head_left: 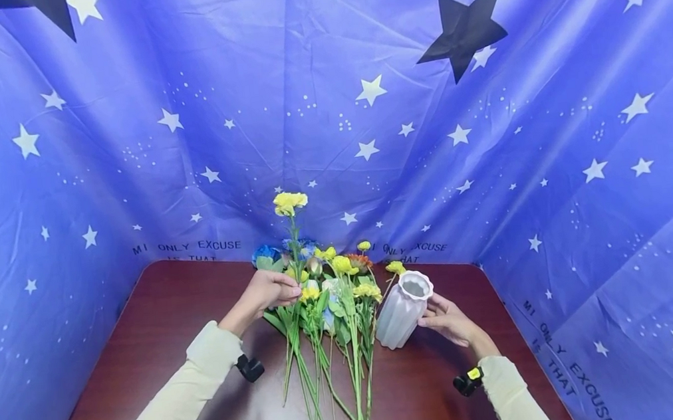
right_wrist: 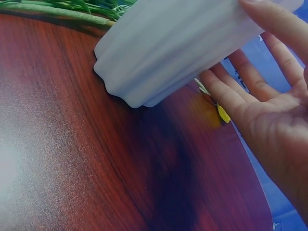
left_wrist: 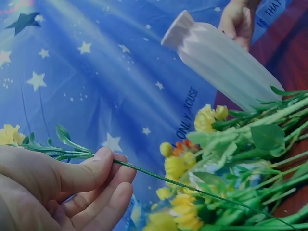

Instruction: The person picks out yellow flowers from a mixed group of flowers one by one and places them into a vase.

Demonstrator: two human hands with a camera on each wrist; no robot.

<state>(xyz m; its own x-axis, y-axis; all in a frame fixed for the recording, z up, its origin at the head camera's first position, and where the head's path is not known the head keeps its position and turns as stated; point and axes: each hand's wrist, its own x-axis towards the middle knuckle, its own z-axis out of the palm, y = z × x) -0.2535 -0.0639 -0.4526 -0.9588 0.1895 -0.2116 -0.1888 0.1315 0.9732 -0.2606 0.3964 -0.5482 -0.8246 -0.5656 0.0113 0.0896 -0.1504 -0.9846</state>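
Note:
Thumb and fingertips of my left hand (head_left: 268,292) pinch the thin green stem of a yellow artificial flower (head_left: 290,204), whose bloom points up above the hand. In the left wrist view, the stem (left_wrist: 159,176) runs out past the fingers towards the lower right. My right hand (head_left: 451,320) holds a pale, ribbed vase (head_left: 402,314) with a wavy rim, thumb on one side and fingers on the other. The vase leans to the right, its mouth turned up. Between the hands lies a pile of artificial flowers (head_left: 335,303), mostly yellow blooms with some blue and orange.
The flower stems (head_left: 357,381) spread towards the front of the dark red wooden table (head_left: 145,353). A blue star-patterned cloth (head_left: 306,139) hangs behind the table and along both sides.

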